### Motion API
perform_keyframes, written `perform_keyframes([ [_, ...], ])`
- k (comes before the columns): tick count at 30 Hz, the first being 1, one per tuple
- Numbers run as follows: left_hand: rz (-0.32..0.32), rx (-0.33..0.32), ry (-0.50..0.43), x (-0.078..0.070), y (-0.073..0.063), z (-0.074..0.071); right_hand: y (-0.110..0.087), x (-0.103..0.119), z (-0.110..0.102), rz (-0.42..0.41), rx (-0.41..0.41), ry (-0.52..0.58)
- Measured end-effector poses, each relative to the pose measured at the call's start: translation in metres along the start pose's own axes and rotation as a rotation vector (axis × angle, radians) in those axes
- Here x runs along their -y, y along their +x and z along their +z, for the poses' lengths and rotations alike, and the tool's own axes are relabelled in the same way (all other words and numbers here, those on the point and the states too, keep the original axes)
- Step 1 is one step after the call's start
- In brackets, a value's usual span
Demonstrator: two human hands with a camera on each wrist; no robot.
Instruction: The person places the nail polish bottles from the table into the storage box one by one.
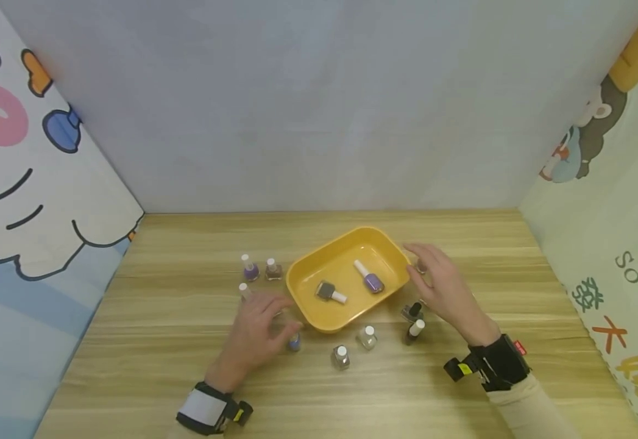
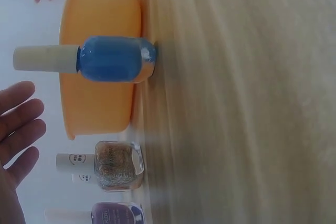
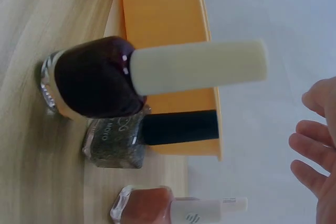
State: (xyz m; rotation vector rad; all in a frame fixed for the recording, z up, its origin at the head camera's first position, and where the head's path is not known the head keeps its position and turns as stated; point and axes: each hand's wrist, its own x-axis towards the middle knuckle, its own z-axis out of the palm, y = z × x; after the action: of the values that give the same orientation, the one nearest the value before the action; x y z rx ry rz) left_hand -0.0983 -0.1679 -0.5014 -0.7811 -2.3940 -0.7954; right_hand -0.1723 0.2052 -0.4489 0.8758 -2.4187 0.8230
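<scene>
A yellow tray (image 1: 308, 314) stands on the wooden table with two nail polish bottles lying in it, one grey (image 1: 326, 290) and one purple (image 1: 373, 282). My left hand (image 1: 256, 329) hovers at the tray's left end, fingers loosely spread and holding nothing. Close by it stands a blue nail polish bottle (image 2: 111, 59); a glittery one (image 2: 118, 166) is farther along. At the tray's right end, my right hand (image 1: 443, 286) has its fingertips near the rim, with nothing in its grasp. Below it stand a dark nail polish bottle (image 3: 97, 77) and a black-capped grey one (image 3: 116, 140).
Two upright bottles, one purple (image 1: 250, 271) and one brownish (image 1: 273, 270), stand left of the tray. A clear-looking bottle (image 1: 368, 337) and a greyish one (image 1: 341, 357) are in front of it. A pinkish-brown bottle (image 3: 147, 205) stands by the right hand. A pale wall (image 1: 319, 122) rises behind.
</scene>
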Motion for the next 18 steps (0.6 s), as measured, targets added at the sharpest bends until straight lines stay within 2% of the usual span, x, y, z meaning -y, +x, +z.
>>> perform_keyframes([
  [5, 0.005, 0.044, -0.013, -0.004, -0.003, 0.002, -0.006, -0.004, 0.002, 0.040, -0.023, 0.003],
  [13, 0.021, 0.050, -0.002, -0.005, -0.003, 0.002, -0.014, -0.008, 0.005, 0.073, -0.086, 0.023],
  [18, 0.073, 0.073, 0.016, -0.005, -0.003, 0.003, -0.016, -0.009, 0.007, 0.063, -0.108, 0.028],
])
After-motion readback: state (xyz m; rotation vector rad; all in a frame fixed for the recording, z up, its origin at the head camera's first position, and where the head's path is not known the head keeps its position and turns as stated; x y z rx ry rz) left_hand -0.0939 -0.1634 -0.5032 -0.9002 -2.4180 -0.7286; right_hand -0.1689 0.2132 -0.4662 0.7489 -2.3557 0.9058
